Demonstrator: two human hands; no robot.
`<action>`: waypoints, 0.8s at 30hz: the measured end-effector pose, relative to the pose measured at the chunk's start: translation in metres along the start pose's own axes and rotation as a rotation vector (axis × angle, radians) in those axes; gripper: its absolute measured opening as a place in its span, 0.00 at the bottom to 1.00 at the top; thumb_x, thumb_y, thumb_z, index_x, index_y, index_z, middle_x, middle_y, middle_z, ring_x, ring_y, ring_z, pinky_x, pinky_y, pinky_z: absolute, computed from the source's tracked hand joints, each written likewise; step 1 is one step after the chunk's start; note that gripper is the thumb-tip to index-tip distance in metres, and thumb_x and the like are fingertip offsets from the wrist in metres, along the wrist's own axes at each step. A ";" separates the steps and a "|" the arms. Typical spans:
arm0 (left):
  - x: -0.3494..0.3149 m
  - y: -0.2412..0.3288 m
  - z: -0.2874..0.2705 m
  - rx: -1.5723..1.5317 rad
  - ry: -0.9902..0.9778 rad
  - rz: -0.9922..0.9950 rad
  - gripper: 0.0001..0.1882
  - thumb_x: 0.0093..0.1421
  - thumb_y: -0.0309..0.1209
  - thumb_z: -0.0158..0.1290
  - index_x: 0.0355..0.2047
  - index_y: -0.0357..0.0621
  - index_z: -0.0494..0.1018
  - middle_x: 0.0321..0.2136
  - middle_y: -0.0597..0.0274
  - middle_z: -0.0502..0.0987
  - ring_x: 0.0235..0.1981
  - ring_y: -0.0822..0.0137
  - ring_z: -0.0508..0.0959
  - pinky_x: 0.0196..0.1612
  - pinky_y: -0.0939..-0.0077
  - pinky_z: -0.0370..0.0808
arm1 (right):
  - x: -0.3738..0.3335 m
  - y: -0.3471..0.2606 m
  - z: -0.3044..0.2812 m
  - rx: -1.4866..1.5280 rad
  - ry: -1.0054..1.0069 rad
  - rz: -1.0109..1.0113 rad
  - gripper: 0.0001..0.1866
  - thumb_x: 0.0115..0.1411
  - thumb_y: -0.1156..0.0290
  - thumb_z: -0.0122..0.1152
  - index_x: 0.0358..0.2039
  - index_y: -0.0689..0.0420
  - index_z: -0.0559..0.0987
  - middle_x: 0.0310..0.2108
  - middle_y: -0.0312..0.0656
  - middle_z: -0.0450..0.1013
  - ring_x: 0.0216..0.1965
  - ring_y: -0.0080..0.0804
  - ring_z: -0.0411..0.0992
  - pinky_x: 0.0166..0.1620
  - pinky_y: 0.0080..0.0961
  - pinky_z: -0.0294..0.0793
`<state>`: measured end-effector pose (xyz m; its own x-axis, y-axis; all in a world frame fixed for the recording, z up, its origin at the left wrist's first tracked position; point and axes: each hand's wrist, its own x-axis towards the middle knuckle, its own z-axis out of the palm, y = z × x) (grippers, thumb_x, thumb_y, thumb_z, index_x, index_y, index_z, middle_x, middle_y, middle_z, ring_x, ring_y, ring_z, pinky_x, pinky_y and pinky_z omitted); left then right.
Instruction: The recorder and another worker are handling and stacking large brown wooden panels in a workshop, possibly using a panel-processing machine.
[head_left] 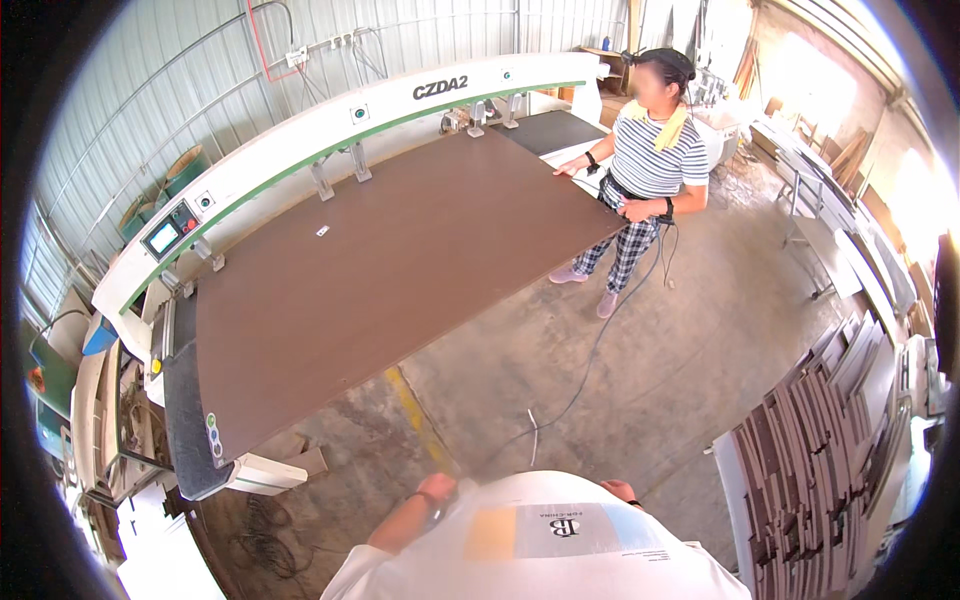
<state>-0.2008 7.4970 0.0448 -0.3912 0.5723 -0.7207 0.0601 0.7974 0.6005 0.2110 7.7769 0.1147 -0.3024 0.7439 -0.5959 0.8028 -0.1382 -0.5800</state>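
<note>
My left hand (437,488) is low in front of my white shirt, near its left edge, apart from the board. It is small and blurred, so its fingers do not show clearly. Only a bit of my right hand (621,490) appears at the shirt's right side; the shirt hides the rest. Ahead of me a large brown board (370,270) lies flat on a machine bed, under a long white beam (400,102) with a green lower edge. Across from me a person (655,150) in a striped top has both hands on the board's right end.
A control screen (162,237) sits at the beam's left end. Several clamps (358,162) hang along the beam over the board. A dark cable (590,375) runs across the concrete floor. Stacked brown panels (800,470) stand at the right. A yellow line (415,415) marks the floor.
</note>
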 end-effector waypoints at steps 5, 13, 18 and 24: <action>-0.014 0.011 -0.003 0.347 -0.046 0.030 0.19 0.53 0.46 0.50 0.34 0.43 0.75 0.30 0.56 0.78 0.29 0.64 0.77 0.34 0.70 0.73 | -0.004 0.014 0.003 -0.023 -0.004 0.026 0.21 0.51 0.52 0.52 0.34 0.56 0.80 0.37 0.44 0.76 0.41 0.40 0.72 0.44 0.31 0.69; -0.022 0.007 -0.008 0.435 -0.087 0.155 0.21 0.55 0.47 0.49 0.36 0.42 0.75 0.37 0.52 0.76 0.40 0.59 0.76 0.44 0.68 0.70 | -0.007 0.038 0.021 0.170 -0.006 0.209 0.20 0.51 0.57 0.57 0.37 0.60 0.79 0.38 0.47 0.76 0.41 0.38 0.73 0.44 0.31 0.70; -0.037 0.027 -0.004 0.529 -0.031 0.347 0.12 0.52 0.37 0.46 0.29 0.45 0.76 0.29 0.51 0.76 0.32 0.54 0.76 0.35 0.60 0.72 | -0.011 0.044 0.030 0.145 -0.006 0.195 0.21 0.51 0.58 0.58 0.38 0.62 0.78 0.36 0.47 0.76 0.40 0.35 0.73 0.43 0.28 0.71; -0.039 0.016 -0.002 0.307 -0.025 0.148 0.16 0.53 0.42 0.46 0.32 0.46 0.77 0.35 0.50 0.76 0.37 0.51 0.76 0.39 0.59 0.72 | -0.016 0.037 0.026 0.175 -0.044 0.263 0.23 0.50 0.55 0.57 0.42 0.57 0.76 0.37 0.45 0.76 0.40 0.38 0.73 0.45 0.30 0.70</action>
<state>-0.1870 7.4870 0.0830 -0.3352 0.6876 -0.6440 0.3897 0.7236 0.5697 0.2320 7.7425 0.0884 -0.1216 0.6393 -0.7593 0.7571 -0.4349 -0.4875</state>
